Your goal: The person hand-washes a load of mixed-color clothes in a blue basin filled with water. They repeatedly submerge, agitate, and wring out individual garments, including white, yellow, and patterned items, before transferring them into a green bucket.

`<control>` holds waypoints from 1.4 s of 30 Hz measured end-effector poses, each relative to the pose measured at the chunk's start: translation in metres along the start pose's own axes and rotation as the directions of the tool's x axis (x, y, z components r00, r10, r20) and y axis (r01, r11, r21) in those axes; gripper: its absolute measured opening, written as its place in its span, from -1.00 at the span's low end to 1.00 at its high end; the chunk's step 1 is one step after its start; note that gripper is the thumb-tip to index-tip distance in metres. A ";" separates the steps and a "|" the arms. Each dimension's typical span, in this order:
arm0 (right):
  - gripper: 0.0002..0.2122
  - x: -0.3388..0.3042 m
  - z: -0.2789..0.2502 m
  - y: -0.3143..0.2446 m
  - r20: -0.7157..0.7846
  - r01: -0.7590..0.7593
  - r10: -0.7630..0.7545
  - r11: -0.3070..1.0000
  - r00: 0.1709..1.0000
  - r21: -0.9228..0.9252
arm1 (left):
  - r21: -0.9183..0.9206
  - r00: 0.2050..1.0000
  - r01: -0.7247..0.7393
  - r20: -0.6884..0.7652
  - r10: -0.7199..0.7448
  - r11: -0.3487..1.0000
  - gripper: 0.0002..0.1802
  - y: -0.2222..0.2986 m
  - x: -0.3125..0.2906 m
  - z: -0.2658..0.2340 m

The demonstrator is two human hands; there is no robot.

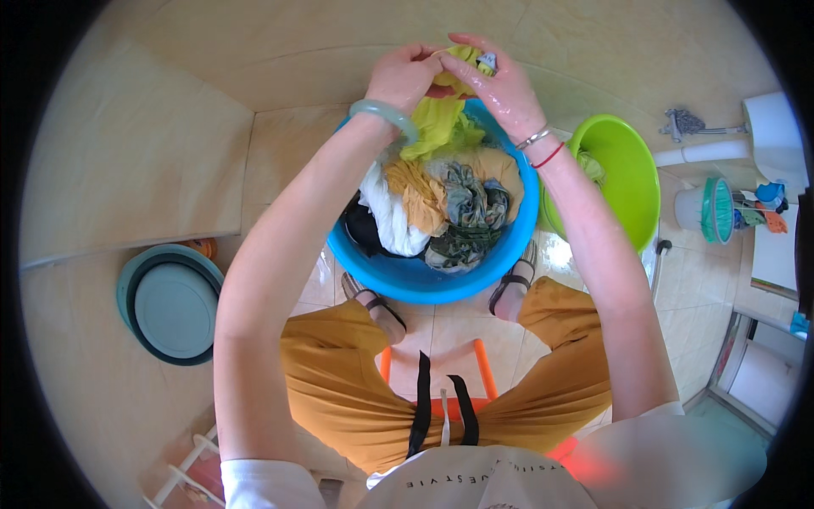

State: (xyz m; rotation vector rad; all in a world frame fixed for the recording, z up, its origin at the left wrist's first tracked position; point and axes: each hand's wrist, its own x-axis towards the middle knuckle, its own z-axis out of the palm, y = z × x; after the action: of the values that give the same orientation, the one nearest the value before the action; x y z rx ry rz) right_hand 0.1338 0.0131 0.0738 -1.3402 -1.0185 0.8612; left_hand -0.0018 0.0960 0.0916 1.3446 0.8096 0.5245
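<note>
Left hand (405,78) and right hand (500,85) pressed together at the far rim of the blue basin (407,280), both closed on a bunched end of the yellow-green cloth (441,123). Fingers of both hands curled around the same wad, knuckles nearly touching, apparently to rub or wring the fabric between them; right hand glistening wet. Cloth hanging down from the hands into the basin, probably so that drips fall back inside rather than onto the tiled floor (127,153). Directly below the hands, heaped in the basin: a mustard garment (421,197), a white garment (390,220), a grey-green patterned garment (466,208) and a dark one (360,229), partly buried; exact count of pieces impossible to tell. Basin set between the two sandalled feet, close in front of the orange stool (437,365), likely for easy reach while seated. Basins counted: three. One blue under the hands, one green basin (623,170) just right of the right wrist with some cloth in it, one teal basin (174,301) well apart to the left, turned upside down. One pale green bangle (381,113) on the left wrist; two thin bracelets on the right wrist (543,146), one silver, one red.
</note>
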 end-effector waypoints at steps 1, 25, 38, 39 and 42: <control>-0.48 0.000 -0.002 -0.008 0.016 0.005 -0.005 1.000 1.000 -0.017 | -0.015 1.000 -0.009 0.003 0.009 1.000 -0.61 0.009 -0.006 0.002; -0.79 -0.155 0.003 -0.033 0.368 0.221 -0.128 0.950 0.921 -0.222 | -0.876 0.860 0.464 0.410 -0.303 0.132 -0.41 -0.200 -0.029 0.044; -0.72 -0.116 -0.053 -0.072 0.154 0.206 -0.208 0.978 0.966 0.032 | -0.904 0.756 0.426 0.363 -0.545 -0.011 -0.61 -0.247 -0.026 0.053; -0.72 -0.099 -0.057 -0.067 0.045 0.138 -0.140 0.989 0.989 0.050 | -0.931 0.714 0.366 0.288 -0.638 -0.011 -0.62 -0.238 -0.033 0.059; -0.75 -0.034 -0.075 -0.033 -0.028 -0.004 0.009 0.985 1.000 0.174 | -0.908 0.708 0.413 0.275 -0.650 0.065 -0.62 -0.231 -0.056 0.054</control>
State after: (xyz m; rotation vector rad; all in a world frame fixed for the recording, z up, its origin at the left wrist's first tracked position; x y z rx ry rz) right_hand 0.1901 -0.0470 0.1071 -1.2055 -0.8960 0.9121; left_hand -0.0226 -0.0212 -0.1214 -0.2384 0.8651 0.3928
